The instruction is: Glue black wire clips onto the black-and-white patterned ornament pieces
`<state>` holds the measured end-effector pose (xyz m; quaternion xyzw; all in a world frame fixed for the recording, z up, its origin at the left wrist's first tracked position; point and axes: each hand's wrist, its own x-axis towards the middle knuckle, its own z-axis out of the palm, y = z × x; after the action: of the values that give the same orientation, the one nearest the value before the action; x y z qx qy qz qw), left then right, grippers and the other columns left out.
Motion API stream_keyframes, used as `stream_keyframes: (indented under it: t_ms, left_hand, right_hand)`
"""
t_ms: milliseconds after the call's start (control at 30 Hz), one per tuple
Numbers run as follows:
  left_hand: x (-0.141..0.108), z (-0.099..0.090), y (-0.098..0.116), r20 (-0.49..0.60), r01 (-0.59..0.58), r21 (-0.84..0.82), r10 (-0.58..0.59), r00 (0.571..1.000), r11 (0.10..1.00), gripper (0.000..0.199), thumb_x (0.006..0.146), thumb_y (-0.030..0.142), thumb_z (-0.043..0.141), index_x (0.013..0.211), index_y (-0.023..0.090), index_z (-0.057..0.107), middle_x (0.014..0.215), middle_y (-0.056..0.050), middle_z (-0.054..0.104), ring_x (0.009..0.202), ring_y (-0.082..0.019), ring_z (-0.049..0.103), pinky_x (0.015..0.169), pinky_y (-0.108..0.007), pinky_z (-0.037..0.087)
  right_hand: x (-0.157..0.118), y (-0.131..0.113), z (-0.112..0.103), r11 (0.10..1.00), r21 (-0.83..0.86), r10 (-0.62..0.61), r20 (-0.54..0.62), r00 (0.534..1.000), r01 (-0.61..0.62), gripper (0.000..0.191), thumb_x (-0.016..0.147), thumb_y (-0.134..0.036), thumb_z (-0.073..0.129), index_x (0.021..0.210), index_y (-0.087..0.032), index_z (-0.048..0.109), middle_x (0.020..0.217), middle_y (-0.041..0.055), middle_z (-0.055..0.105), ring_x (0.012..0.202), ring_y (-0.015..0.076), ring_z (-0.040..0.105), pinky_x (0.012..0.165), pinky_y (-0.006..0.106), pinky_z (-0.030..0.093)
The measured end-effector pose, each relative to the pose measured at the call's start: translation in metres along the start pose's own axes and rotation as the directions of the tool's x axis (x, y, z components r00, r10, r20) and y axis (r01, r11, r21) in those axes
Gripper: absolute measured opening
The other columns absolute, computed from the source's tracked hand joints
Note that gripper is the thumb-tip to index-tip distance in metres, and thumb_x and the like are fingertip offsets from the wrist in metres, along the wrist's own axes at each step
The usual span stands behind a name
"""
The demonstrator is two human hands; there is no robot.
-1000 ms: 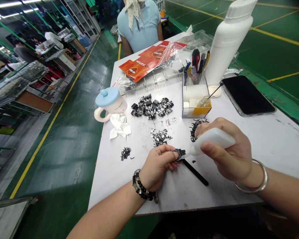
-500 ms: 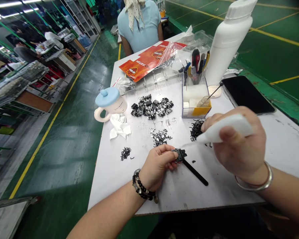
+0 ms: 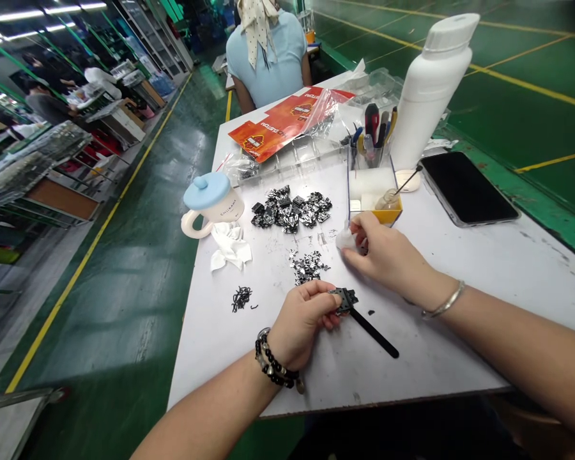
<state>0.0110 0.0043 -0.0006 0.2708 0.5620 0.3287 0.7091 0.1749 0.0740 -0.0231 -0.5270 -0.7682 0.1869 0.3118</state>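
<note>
My left hand (image 3: pixel 311 306) pinches a small black plastic part (image 3: pixel 345 299) between thumb and fingers, just above the table. Beside that part, a flat black stick (image 3: pixel 376 334) lies slanting on the white tabletop. My right hand (image 3: pixel 383 252) has its fingers closed round a white squeeze bottle (image 3: pixel 345 239), low over the table in front of the clear plastic box; most of the bottle is hidden by the fingers. Close to both hands is a pile of small shiny metal pieces (image 3: pixel 310 265). Larger black and metal parts (image 3: pixel 290 207) are heaped behind it.
The clear box (image 3: pixel 374 185) holds hand tools and a small jar. Behind it stands a tall white bottle (image 3: pixel 429 89); a phone (image 3: pixel 469 187) lies at right. At left are a lidded mug (image 3: pixel 213 198), tissue (image 3: pixel 230 246) and black hooked bits (image 3: pixel 242 298). A person (image 3: pixel 268 57) sits beyond.
My right hand has moved left and away from me with the squeeze bottle, from above the table down beside the clear box. My left hand keeps the black part in nearly the same place.
</note>
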Motion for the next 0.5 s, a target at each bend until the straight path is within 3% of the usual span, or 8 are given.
stream_keyframes:
  t_ms: [100,200,233,300,400,500]
  left_hand:
    - [-0.001,0.0,0.0,0.003,-0.009,-0.003,0.009,1.0,1.0,0.017,0.062,0.023,0.065,0.072,0.014,0.056,0.059,0.001,0.06,0.046,-0.005,0.046,0.048,-0.019,0.033]
    - [0.0,0.0,0.001,0.014,-0.009,0.006,0.009,1.0,1.0,0.015,0.062,0.022,0.064,0.072,0.014,0.056,0.059,0.0,0.06,0.046,-0.005,0.046,0.049,-0.019,0.034]
    - [0.0,0.0,0.001,0.015,-0.008,0.011,0.008,1.0,1.0,0.015,0.062,0.022,0.064,0.072,0.014,0.056,0.059,0.0,0.06,0.047,-0.006,0.046,0.049,-0.02,0.034]
    - [0.0,0.0,0.001,0.011,-0.01,0.017,0.01,1.0,1.0,0.015,0.061,0.022,0.064,0.073,0.014,0.057,0.059,0.0,0.059,0.047,-0.006,0.045,0.048,-0.02,0.033]
    - [0.0,0.0,0.0,0.002,-0.019,0.018,0.019,1.0,1.0,0.016,0.061,0.022,0.064,0.073,0.014,0.056,0.059,0.0,0.059,0.047,-0.006,0.045,0.048,-0.02,0.033]
    - [0.0,0.0,0.0,0.007,-0.025,0.03,0.025,1.0,0.999,0.016,0.062,0.022,0.064,0.072,0.014,0.057,0.06,-0.001,0.06,0.048,-0.007,0.046,0.049,-0.021,0.033]
  right_hand:
    - [0.001,0.001,-0.018,0.993,-0.054,-0.114,-0.177,0.978,0.106,0.026,0.071,-0.026,0.063,0.089,-0.02,0.046,0.081,0.0048,0.053,0.07,0.0195,0.05,0.061,0.032,0.039]
    - [0.01,0.009,-0.043,0.985,-0.109,-0.169,-0.51,0.844,0.131,0.031,0.072,-0.025,0.065,0.1,-0.019,0.053,0.092,0.0089,0.055,0.071,0.0198,0.049,0.064,0.034,0.04]
    - [0.015,0.013,-0.05,0.985,-0.111,-0.169,-0.551,0.817,0.129,0.038,0.073,-0.024,0.066,0.108,-0.019,0.054,0.097,0.0105,0.057,0.072,0.0204,0.05,0.066,0.035,0.04]
    - [0.023,0.022,-0.058,0.982,-0.14,-0.178,-0.514,0.839,0.123,0.04,0.077,-0.024,0.064,0.115,-0.019,0.056,0.099,0.0104,0.063,0.077,0.0224,0.056,0.071,0.036,0.041]
    - [0.03,0.03,-0.057,0.964,-0.234,-0.218,-0.44,0.871,0.123,0.016,0.084,-0.023,0.057,0.097,-0.02,0.066,0.079,0.0054,0.068,0.075,0.0226,0.061,0.078,0.039,0.038]
    - [0.029,0.032,-0.054,0.958,-0.261,-0.225,-0.423,0.878,0.12,0.017,0.084,-0.023,0.056,0.097,-0.021,0.066,0.077,0.0036,0.068,0.074,0.0217,0.062,0.081,0.04,0.037]
